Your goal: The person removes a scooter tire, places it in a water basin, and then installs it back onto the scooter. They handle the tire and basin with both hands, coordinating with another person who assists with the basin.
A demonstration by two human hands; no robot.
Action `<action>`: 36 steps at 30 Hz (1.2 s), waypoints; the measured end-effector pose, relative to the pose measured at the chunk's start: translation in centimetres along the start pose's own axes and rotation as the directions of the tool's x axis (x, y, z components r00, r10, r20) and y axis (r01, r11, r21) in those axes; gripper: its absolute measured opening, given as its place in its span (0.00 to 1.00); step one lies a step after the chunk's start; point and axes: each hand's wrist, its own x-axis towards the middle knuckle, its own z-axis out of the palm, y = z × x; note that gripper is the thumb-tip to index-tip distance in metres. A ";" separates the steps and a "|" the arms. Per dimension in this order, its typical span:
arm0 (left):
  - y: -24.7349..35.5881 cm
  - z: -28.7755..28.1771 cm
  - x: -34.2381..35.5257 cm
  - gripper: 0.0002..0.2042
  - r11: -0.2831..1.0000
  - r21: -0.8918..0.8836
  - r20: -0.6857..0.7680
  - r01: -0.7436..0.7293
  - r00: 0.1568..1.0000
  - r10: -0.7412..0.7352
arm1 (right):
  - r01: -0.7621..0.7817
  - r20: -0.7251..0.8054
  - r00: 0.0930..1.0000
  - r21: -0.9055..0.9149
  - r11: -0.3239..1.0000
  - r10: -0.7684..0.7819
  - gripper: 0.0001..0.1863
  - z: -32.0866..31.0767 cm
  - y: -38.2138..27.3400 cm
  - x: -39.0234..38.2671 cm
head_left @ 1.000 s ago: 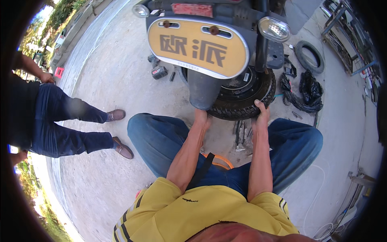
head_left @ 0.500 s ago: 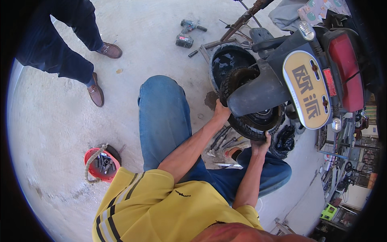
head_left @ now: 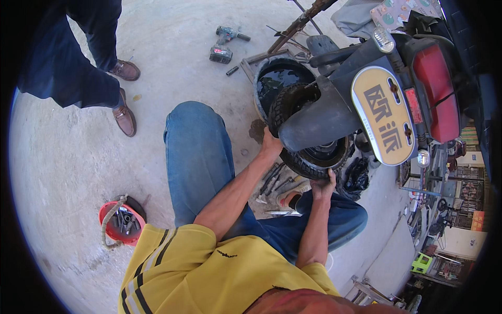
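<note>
Both my hands grip a black, knobbly scooter tyre (head_left: 299, 163) from my side. My left hand (head_left: 270, 145) is closed on its left edge, right beside the dark grey rear mudguard (head_left: 319, 118). Lower right, my right hand (head_left: 322, 187) wraps round the near edge, with the thumb on the tread. The mudguard hides part of the tyre and of the black wheel rim (head_left: 325, 148) within it. Behind the tyre, a round tub (head_left: 260, 99) holds dark water. The scooter's yellowish plate (head_left: 383, 116) and red tail light (head_left: 436, 89) are to the right.
Several hand tools (head_left: 272, 180) lie under the tyre near my foot. A cordless drill (head_left: 225, 44) lies beyond the tub's left side. A red bucket of sockets (head_left: 123, 222) stands at lower left. Another person's shoe (head_left: 124, 119) is at upper left. Black plastic (head_left: 355, 178) lies right of the tyre.
The whole view has shifted slightly, so most things appear farther left. My hands keep their hold on the tyre at about the same places.
</note>
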 end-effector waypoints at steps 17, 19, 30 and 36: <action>0.0 0.1 -0.2 0.34 1.000 -0.013 -0.010 -0.011 1.000 0.011 | 0.023 0.062 0.998 0.005 1.000 -0.023 0.33 0.5 0.5 0.1; 0.6 0.1 -0.5 0.38 1.000 -0.013 -0.026 -0.025 0.999 0.025 | 0.018 0.054 0.998 -0.012 1.000 -0.017 0.33 0.6 0.5 0.1; -7.2 -1.1 5.2 0.40 0.991 -0.097 0.050 -0.090 0.994 0.095 | -0.001 0.066 0.998 -0.015 1.000 0.002 0.31 1.2 1.0 0.3; -1.9 0.0 1.4 0.51 0.992 -0.122 0.190 -0.008 0.981 0.031 | 0.037 0.036 0.999 0.000 0.999 -0.037 0.34 0.1 0.3 0.2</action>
